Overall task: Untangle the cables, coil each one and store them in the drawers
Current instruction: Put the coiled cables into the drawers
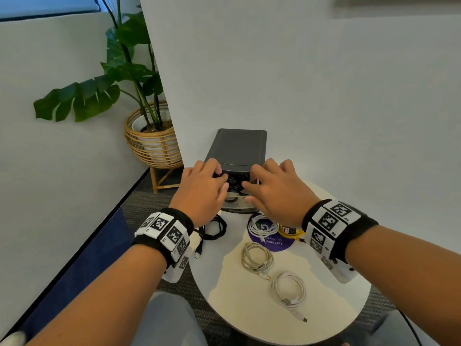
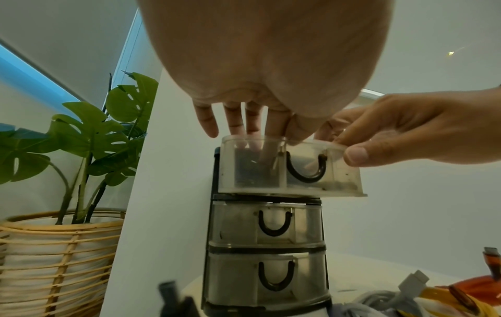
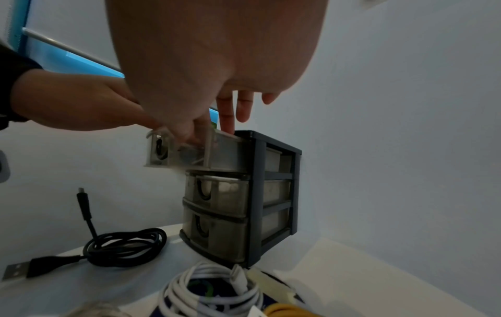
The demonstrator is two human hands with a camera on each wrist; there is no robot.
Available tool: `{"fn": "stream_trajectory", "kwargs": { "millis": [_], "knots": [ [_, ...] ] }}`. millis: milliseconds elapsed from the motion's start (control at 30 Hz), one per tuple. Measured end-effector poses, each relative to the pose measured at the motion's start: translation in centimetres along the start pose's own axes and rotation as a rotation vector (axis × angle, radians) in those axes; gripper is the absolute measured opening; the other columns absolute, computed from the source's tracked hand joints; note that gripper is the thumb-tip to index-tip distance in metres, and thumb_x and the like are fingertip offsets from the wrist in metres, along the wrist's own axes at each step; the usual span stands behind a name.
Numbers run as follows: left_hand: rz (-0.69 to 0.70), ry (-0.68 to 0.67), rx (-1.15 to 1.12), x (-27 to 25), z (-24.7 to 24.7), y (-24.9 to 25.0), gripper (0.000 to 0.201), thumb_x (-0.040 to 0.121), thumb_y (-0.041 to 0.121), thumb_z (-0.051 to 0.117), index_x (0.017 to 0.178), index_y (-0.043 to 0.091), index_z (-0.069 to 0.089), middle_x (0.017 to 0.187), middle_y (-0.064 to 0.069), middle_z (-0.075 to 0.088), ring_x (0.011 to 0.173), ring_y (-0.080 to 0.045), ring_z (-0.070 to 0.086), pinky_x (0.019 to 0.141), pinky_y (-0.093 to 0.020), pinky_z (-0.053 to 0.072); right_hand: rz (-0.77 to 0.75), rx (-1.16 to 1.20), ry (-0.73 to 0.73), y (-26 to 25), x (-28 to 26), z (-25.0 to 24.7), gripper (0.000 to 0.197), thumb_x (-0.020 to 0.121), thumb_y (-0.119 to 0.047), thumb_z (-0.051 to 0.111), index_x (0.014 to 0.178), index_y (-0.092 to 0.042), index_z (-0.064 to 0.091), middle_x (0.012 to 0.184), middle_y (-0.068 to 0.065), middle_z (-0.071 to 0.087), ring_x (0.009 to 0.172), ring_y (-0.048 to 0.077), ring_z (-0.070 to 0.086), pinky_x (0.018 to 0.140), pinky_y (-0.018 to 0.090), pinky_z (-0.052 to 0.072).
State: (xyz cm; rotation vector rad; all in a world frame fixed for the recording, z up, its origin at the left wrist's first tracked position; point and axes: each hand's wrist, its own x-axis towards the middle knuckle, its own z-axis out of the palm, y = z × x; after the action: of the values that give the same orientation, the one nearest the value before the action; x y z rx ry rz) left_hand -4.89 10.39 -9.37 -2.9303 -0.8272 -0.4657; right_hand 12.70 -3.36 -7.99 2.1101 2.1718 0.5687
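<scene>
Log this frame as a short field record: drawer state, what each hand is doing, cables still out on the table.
drawer unit: three-drawer unit at the table's far edge
top drawer: top drawer pulled out, dark cable inside
lower drawers: both pushed in
left hand: left hand has its fingers down inside the top drawer
right hand: right hand at the drawer's front corner, thumb on the rim
cables out: black coil, white coil, yellow coil, beige coil, second white coil
table: round white table
</scene>
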Motion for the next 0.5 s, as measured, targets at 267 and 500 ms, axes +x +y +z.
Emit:
{"fn": "stream_trajectory", "kwargs": {
  "millis": [267,500],
  "knots": [
    [-0.063,0.188,-0.293,0.3,0.2,-0.4,0.019,0.095,0.022,0.06,0.11,0.021,0.071,0.115,0.006,0.05,0.106,-0.016,0.051,0.093,-0.045,0.047,0.191,0.154,0.081,0.2,1.7,-0.2,0.024,0.097,-0.041,0.061,0.115,-0.025,0.065,0.118,-0.001,0.054,0.108,0.024,0.049,0.09,0.045,0.035],
    [-0.296,-0.05,-0.647,1.9,1.3,-1.2,0.063,0.094,0.022,0.066,0.149,0.04,0.043,0.148,-0.001,0.042,0.131,-0.017,0.045,0.109,-0.033,0.041,0.361,0.552,-0.169,1.8,3.4,-0.3,0.071,0.098,-0.039,0.062,0.158,-0.02,0.029,0.166,0.004,0.025,0.149,0.025,0.031,0.119,0.042,0.032]
  ]
}}
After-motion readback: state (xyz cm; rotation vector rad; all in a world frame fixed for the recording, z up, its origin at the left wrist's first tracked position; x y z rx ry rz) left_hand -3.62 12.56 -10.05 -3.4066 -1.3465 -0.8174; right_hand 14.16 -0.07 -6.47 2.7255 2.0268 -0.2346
